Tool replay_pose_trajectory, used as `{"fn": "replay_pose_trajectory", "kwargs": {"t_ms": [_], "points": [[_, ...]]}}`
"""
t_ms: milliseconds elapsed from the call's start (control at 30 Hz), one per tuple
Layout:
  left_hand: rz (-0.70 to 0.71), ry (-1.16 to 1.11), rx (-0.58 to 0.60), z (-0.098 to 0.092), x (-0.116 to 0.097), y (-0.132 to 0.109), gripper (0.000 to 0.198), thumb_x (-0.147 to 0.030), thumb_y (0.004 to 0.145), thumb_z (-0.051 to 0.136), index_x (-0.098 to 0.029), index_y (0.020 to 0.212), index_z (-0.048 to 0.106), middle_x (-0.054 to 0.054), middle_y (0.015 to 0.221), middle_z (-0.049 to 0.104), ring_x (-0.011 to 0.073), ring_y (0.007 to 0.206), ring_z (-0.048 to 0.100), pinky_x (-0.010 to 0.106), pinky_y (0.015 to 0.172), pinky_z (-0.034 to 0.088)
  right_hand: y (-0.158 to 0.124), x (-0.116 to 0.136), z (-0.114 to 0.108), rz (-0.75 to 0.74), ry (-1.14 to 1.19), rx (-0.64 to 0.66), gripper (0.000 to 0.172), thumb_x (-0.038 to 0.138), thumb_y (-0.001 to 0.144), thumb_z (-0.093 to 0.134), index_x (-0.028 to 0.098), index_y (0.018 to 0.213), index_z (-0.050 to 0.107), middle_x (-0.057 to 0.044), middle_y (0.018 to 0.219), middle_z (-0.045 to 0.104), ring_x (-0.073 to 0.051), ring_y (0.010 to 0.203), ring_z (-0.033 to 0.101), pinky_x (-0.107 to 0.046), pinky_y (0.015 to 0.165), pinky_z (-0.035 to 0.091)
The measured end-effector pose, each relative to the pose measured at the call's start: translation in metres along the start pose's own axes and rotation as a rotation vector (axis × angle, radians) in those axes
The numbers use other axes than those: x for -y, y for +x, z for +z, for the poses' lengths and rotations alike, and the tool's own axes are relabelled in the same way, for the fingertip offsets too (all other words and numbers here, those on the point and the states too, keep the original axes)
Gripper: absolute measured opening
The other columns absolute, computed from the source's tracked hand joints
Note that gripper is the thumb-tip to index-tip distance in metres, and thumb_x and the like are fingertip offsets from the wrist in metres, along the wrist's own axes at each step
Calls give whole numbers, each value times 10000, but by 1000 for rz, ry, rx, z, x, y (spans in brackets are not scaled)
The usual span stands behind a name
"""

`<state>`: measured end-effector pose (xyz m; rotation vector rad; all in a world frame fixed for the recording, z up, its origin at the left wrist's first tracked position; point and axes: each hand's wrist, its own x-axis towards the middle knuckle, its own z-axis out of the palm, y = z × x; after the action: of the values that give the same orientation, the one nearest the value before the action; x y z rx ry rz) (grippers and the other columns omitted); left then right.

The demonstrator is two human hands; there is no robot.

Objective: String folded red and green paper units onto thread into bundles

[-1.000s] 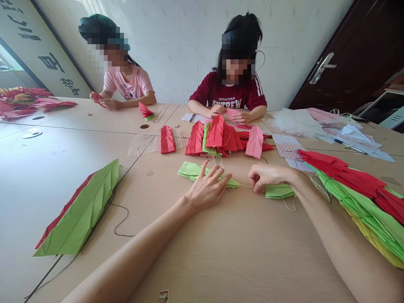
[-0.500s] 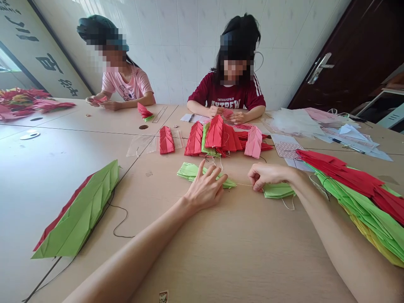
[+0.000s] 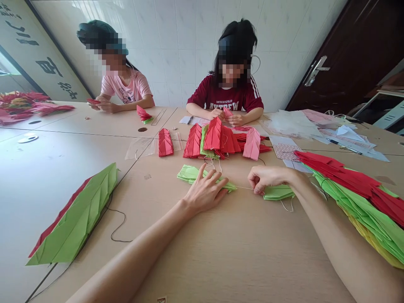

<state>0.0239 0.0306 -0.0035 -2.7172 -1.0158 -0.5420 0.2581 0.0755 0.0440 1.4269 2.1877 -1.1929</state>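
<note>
My left hand [image 3: 206, 189] lies with fingers spread over a light green pleated paper piece [image 3: 187, 172], pressing it against the table. From that piece's right tip a thin white thread [image 3: 243, 187] runs taut to my right hand [image 3: 264, 179], whose fingers are closed in a pinch on it. Beside and partly under my right wrist is another green folded paper piece [image 3: 278, 192], with a loop of white thread trailing below it. Just beyond my left hand stands a cluster of red folded paper pieces [image 3: 213, 136], with some green among them and a pink one [image 3: 252, 144] at its right.
A large green-and-red paper stack [image 3: 75, 214] lies left, with dark cord along it. Another red, green and yellow stack [image 3: 360, 198] lies beside my right forearm. Two people sit opposite, folding red paper. Plastic bags [image 3: 290, 122] and printed sheets [image 3: 285, 147] lie at back right.
My hands stay almost in place, with the thread still stretched between them. The view has tipped slightly. Both people opposite have shifted the red paper in their fingers.
</note>
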Motion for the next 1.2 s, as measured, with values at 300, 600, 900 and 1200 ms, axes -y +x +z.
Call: {"fn": "replay_pose_trajectory", "kwargs": {"t_ms": [300, 600, 900, 1200], "points": [[-16, -18, 8, -2, 0, 0, 257, -352, 888, 388, -205, 1044, 531, 68, 1012, 572, 224, 995, 513, 492, 1036, 235, -4, 14, 1, -10, -69, 11, 188, 337, 570, 647, 172, 640, 592, -16, 657, 637, -181, 663, 593, -247, 559, 386], [51, -17, 5, -4, -1, 1, 303, -364, 906, 381, -196, 1133, 492, 80, 1058, 567, 218, 1101, 473, 480, 1054, 221, 12, 38, 17, -79, 4, -116, 281, 316, 618, 647, 179, 836, 535, -17, 787, 596, -127, 571, 551, -222, 460, 401], [29, 1, 6, 0, 0, 0, 238, -352, 889, 401, -179, 967, 546, 58, 938, 576, 204, 976, 523, 473, 1039, 243, 21, 33, 25, -53, 131, -45, 170, 318, 693, 556, 188, 662, 450, 44, 483, 504, -120, 451, 548, -222, 432, 428], [26, 27, -1, 0, 0, 1, 185, -309, 849, 414, -180, 895, 539, 56, 897, 569, 214, 950, 519, 464, 1027, 254, 22, 29, 24, -123, 93, -3, 160, 305, 665, 585, 181, 649, 485, 45, 501, 514, -111, 477, 520, -209, 427, 373]]}}
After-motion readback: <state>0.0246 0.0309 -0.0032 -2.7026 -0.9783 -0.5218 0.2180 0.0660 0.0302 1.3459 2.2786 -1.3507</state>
